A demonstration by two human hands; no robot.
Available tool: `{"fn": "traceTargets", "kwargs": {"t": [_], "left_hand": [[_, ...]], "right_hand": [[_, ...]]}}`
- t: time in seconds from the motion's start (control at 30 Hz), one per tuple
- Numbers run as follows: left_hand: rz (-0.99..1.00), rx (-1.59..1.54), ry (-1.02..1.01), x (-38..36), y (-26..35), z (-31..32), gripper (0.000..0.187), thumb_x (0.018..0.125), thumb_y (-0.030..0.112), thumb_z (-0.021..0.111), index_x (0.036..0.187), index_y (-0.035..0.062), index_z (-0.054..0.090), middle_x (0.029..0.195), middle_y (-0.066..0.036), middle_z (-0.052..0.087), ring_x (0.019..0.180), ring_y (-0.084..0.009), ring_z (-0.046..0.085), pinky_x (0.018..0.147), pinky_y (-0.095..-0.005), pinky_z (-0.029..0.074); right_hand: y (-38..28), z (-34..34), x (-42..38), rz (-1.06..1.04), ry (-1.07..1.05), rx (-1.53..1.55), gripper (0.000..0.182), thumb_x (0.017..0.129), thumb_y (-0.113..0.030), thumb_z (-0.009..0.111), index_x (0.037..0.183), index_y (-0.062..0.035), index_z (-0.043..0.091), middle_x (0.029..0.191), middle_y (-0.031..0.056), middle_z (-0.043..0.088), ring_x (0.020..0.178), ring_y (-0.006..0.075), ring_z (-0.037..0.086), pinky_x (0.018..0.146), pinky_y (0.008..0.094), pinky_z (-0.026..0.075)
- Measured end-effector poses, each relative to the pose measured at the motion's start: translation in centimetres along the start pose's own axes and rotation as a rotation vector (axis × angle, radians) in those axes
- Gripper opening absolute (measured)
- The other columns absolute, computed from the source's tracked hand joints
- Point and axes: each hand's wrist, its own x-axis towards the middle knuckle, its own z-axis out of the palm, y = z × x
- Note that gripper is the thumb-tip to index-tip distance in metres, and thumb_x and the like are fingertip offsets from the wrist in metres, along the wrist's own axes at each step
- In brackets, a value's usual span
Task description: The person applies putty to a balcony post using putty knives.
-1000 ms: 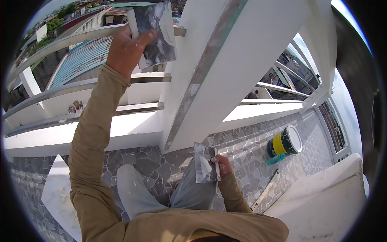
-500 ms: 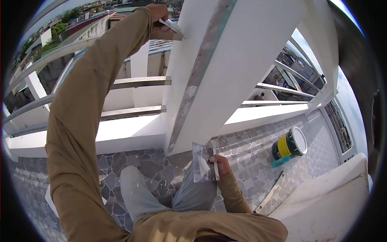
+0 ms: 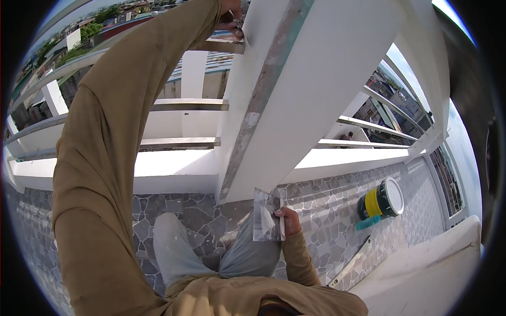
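My left hand [image 3: 231, 20] is raised at the top, closed on a putty knife [image 3: 240, 23] whose blade meets the white column's left face [image 3: 240, 105]. Part of that hand is cut off by the frame edge. Lower down, my right hand [image 3: 289, 221] grips the edge of a flat metal plastering blade [image 3: 266, 217] above my right thigh. White putty lies on its upper surface. A grey, stained strip [image 3: 258, 100] runs along the column's corner, between its two white faces.
Metal railings [image 3: 190, 105] join the column on the left, above a low white wall [image 3: 179, 168]. On the stone-patterned floor [image 3: 316, 197] stand a dark bucket with a yellow band [image 3: 375, 201], a teal object [image 3: 368, 222] and a long flat strip [image 3: 350, 263]. Another person [image 3: 346, 136] is beyond the right railing.
My left hand has moved up and right, closer to the column, and the knife blade now shows less. My right hand keeps its hold on the plastering blade, nearly still.
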Motion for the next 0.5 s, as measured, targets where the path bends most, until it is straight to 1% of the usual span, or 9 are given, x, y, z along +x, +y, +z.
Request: {"fn": "traceTargets", "kwargs": {"t": [0.03, 0.1, 0.17, 0.23, 0.33, 0.43, 0.47, 0.5], "left_hand": [[0.000, -0.005, 0.002, 0.1, -0.2, 0.0, 0.006, 0.074, 0.001, 0.052, 0.078, 0.0012, 0.057, 0.078, -0.017, 0.061, 0.072, -0.0267, 0.064, 0.053, -0.0301, 0.054], [0.010, -0.081, 0.008, 0.2, -0.3, -0.4, 0.006, 0.074, 0.001, 0.052, 0.078, 0.0012, 0.057, 0.078, -0.016, 0.061, 0.070, -0.0263, 0.063, 0.053, -0.0298, 0.054], [0.021, -0.159, 0.019, 0.6, -0.6, -1.3, 0.006, 0.074, 0.001, 0.052, 0.078, 0.0013, 0.056, 0.078, -0.016, 0.060, 0.069, -0.0259, 0.063, 0.052, -0.0294, 0.054], [0.035, -0.241, 0.030, 0.8, -0.7, -2.4, 0.007, 0.074, 0.001, 0.052, 0.079, 0.0013, 0.056, 0.078, -0.016, 0.060, 0.067, -0.0255, 0.062, 0.052, -0.0291, 0.054], [0.071, -0.368, 0.040, 1.5, -0.3, -4.0, 0.007, 0.074, 0.001, 0.051, 0.079, 0.0013, 0.055, 0.078, -0.015, 0.059, 0.065, -0.0249, 0.062, 0.051, -0.0285, 0.054], [0.104, -0.499, 0.031, 2.3, -0.1, -4.8, 0.007, 0.073, 0.001, 0.051, 0.080, 0.0014, 0.054, 0.078, -0.015, 0.059, 0.062, -0.0243, 0.061, 0.051, -0.0280, 0.054], [0.083, -0.523, -0.012, 0.9, 0.4, -5.2, 0.006, 0.073, 0.003, 0.052, 0.079, 0.0031, 0.051, 0.075, -0.012, 0.055, 0.059, -0.0215, 0.057, 0.049, -0.0261, 0.052], [0.084, -0.537, -0.016, 0.5, 0.4, -4.9, 0.006, 0.073, 0.003, 0.052, 0.079, 0.0031, 0.051, 0.075, -0.012, 0.055, 0.059, -0.0215, 0.057, 0.049, -0.0261, 0.052]], "right_hand": [[0.0, -0.1, 0.0, 0.007, -0.006, 0.017, 0.017, 0.073, -0.010, 0.052, 0.083, 0.0023, 0.059, 0.080, 0.0109, 0.062, 0.074, 0.0223, 0.062, 0.072, 0.0327, 0.053], [0.4, -1.7, 0.6, 0.006, -0.046, 0.034, 0.018, 0.073, -0.010, 0.052, 0.084, 0.0027, 0.059, 0.080, 0.0109, 0.062, 0.074, 0.0224, 0.062, 0.072, 0.0327, 0.053], [0.3, -1.4, 0.5, 0.008, -0.089, 0.045, 0.019, 0.073, -0.010, 0.052, 0.085, 0.0031, 0.059, 0.081, 0.0110, 0.062, 0.075, 0.0225, 0.062, 0.073, 0.0326, 0.053], [0.5, -0.1, 0.1, -0.057, -0.027, 0.007, 0.018, 0.073, -0.010, 0.052, 0.083, 0.0030, 0.059, 0.081, 0.0106, 0.062, 0.075, 0.0227, 0.062, 0.074, 0.0328, 0.052], [0.0, 1.9, -0.7, -0.038, -0.005, -0.031, 0.017, 0.073, -0.010, 0.051, 0.082, 0.0026, 0.060, 0.080, 0.0104, 0.062, 0.074, 0.0229, 0.061, 0.074, 0.0332, 0.051], [0.3, 1.8, -0.9, -0.073, 0.052, -0.053, 0.015, 0.073, -0.009, 0.051, 0.079, 0.0018, 0.060, 0.079, 0.0101, 0.061, 0.073, 0.0227, 0.061, 0.074, 0.0332, 0.051], [0.6, 1.3, -0.6, -0.095, 0.059, -0.036, 0.014, 0.072, -0.009, 0.051, 0.078, 0.0014, 0.059, 0.078, 0.0098, 0.061, 0.073, 0.0225, 0.061, 0.073, 0.0331, 0.051], [0.5, 0.9, -0.6, -0.101, 0.068, -0.046, 0.014, 0.072, -0.009, 0.051, 0.078, 0.0014, 0.059, 0.078, 0.0098, 0.061, 0.073, 0.0225, 0.061, 0.073, 0.0331, 0.051]]}}
